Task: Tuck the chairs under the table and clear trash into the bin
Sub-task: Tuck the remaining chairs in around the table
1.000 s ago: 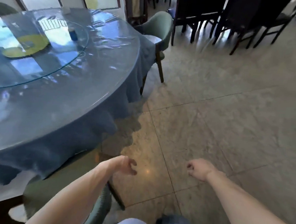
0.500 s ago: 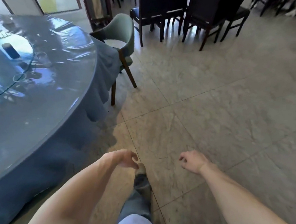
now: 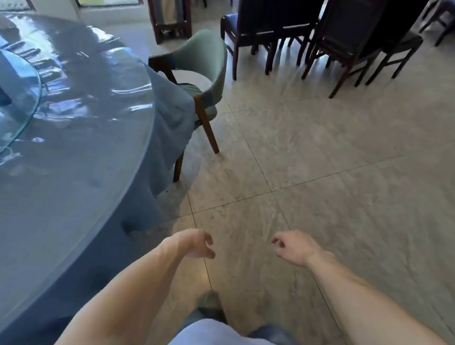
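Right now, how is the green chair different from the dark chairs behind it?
The green chair has a curved, padded back; the dark chairs have tall, straight backs. The green chair sits at the round table, partly under the blue cloth; the dark chairs stand bunched together, apart from it. All have wooden legs.

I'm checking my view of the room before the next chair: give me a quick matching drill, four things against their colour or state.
Things:
1. nearest chair
2. tablecloth
3. left hand
4. far chairs

Colour or state:
A. dark wood, grouped at the back of the room
B. blue, draped over the round table's edge
C. green backrest, seat partly under the table
D. loosely curled fingers, holding nothing

Pairs: 1-C, 2-B, 3-D, 4-A
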`<control>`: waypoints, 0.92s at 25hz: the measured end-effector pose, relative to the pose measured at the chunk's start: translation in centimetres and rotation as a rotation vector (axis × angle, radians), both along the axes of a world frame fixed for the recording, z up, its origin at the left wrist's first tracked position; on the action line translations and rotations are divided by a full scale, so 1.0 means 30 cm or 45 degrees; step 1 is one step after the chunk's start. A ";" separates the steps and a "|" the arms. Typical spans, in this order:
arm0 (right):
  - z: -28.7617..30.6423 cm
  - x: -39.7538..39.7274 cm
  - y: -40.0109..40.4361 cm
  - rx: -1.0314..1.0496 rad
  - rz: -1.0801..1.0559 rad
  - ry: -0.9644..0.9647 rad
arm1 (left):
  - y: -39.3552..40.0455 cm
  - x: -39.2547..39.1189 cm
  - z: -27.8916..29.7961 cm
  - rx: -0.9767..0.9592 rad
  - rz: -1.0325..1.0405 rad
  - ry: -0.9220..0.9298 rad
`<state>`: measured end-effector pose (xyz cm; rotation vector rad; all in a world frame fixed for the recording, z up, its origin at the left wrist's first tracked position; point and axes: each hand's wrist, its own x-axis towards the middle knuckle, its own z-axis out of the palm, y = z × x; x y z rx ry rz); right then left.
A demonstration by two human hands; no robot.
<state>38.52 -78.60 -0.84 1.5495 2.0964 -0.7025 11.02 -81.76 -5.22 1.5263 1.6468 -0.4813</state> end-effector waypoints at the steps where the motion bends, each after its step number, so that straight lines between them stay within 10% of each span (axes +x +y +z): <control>1: 0.003 -0.025 0.064 -0.011 0.030 0.032 | 0.064 -0.007 0.001 -0.026 -0.012 0.001; 13: -0.207 0.212 0.962 -0.153 0.043 -0.051 | 0.962 0.208 -0.022 -0.111 -0.009 0.076; 23: -0.049 0.497 1.737 0.224 0.022 -0.040 | 1.678 0.416 0.093 0.096 0.135 -0.033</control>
